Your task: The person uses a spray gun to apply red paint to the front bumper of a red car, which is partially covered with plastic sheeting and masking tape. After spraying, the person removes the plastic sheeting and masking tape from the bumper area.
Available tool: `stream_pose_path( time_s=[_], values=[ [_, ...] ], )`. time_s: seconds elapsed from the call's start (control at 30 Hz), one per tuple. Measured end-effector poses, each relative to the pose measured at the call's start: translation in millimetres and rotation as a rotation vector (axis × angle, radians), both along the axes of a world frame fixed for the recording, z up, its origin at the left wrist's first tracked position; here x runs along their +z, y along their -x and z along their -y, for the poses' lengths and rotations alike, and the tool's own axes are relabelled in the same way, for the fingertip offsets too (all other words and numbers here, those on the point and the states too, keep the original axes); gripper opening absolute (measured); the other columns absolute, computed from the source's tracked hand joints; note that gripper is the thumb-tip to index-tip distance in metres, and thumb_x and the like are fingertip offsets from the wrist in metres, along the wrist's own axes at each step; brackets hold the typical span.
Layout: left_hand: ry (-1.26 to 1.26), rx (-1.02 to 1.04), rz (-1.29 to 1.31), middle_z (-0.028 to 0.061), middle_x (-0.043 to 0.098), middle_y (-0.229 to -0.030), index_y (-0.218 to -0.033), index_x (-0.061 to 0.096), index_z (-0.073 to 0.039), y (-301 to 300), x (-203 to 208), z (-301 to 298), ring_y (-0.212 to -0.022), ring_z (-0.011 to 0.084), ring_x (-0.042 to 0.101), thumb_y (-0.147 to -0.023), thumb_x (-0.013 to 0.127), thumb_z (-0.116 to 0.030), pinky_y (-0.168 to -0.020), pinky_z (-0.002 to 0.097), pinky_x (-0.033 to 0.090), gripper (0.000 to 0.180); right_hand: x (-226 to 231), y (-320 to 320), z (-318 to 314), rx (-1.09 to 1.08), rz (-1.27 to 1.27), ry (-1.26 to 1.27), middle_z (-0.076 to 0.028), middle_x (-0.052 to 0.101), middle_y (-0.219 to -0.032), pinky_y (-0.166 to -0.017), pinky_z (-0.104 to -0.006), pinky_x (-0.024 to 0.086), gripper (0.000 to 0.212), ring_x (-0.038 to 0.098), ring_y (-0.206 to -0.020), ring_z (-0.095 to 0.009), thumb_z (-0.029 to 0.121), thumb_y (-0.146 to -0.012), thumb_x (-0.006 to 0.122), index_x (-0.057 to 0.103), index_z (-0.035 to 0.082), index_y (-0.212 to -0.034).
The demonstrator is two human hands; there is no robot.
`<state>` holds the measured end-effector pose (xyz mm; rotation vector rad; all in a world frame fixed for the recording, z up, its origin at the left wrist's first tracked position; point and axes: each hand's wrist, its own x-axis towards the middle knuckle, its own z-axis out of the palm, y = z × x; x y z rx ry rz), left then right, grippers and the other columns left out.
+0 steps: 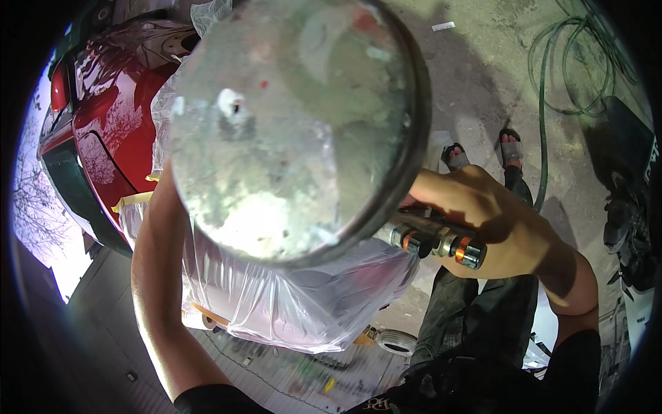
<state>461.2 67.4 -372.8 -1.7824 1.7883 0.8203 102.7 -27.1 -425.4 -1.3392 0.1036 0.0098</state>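
Note:
A spray gun (441, 237) with orange-banded black knobs is gripped in my right hand (493, 224). Its big round metal cup (276, 138), scuffed and spotted with paint, looms close to the camera and covers the upper middle of the view. My right fingers wrap around the gun's body, partly hidden behind the cup. My left forearm (155, 290) rises along the left, and the hand itself disappears behind the cup. Past the gun lies a panel wrapped in clear plastic sheeting (276, 303), with yellow masking tape (134, 200) at its left edge.
A glossy red car (110, 131) stands at the left, partly draped in plastic. On the concrete floor at the upper right, a green hose (545, 124) lies in loops. A tyre (396, 341) sits beyond the sheeting's lower right edge. Dark objects (620, 214) line the right side.

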Motion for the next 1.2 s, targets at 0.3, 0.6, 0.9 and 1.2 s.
stream_pose_path(
  time_s=[0.3,0.6,0.9,1.2],
  values=[
    [-0.008,0.010,0.000,0.0141,0.063,-0.133,-0.124,0.071,-0.016,2,3,-4,-0.124,0.0356,0.058,-0.068,0.080,-0.049,-0.106,0.0469,0.045,0.066,4,-5,1,-0.029,0.031,0.053,-0.007,0.058,-0.055,-0.039,-0.0330,0.037,0.021,0.052,-0.042,-0.016,-0.004,-0.081,0.068,0.056,-0.004,-0.099],
    [-0.003,0.013,-0.011,0.0140,0.064,-0.132,-0.124,0.071,-0.016,0,1,-6,-0.123,0.0357,0.058,-0.068,0.080,-0.049,-0.105,0.0466,0.045,0.066,5,8,0,0.011,0.047,0.012,-0.008,0.058,-0.057,-0.040,-0.0321,0.037,0.024,0.055,-0.043,-0.017,-0.002,-0.084,0.068,0.055,-0.004,-0.104],
    [-0.016,0.023,-0.023,0.0140,0.064,-0.132,-0.124,0.071,-0.016,3,-3,-4,-0.123,0.0358,0.059,-0.068,0.080,-0.049,-0.105,0.0464,0.045,0.066,12,9,1,-0.128,0.127,0.129,-0.012,0.063,-0.066,-0.048,-0.0336,0.039,0.050,0.055,-0.049,-0.020,-0.004,-0.073,0.069,0.059,-0.006,-0.122],
    [-0.031,0.016,-0.039,0.0140,0.064,-0.132,-0.124,0.071,-0.016,5,-16,3,-0.122,0.0359,0.059,-0.068,0.080,-0.049,-0.104,0.0462,0.046,0.066,14,13,9,-0.010,-0.013,0.320,-0.012,0.067,-0.078,-0.053,-0.0350,0.043,0.050,0.058,-0.058,-0.021,-0.003,-0.075,0.073,0.057,-0.003,-0.122]
  ],
)
